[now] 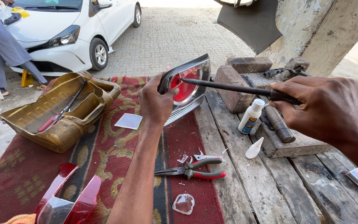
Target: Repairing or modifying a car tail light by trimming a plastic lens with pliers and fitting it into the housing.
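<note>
We hold the tail-light unit (187, 89) upright above the far middle of the tabletop (245, 186), its red lens facing right. Our left hand (156, 101) grips its left edge, fingers (162, 81) clamped on the rim. The long dark rod (228, 88) lies nearly level, its tip touching the lens from the right, its axis running back to our right hand (328, 108), fingers closed around its shaft. Pliers (193, 169) lie nearer us, a white glue bottle (250, 117) just right.
</note>
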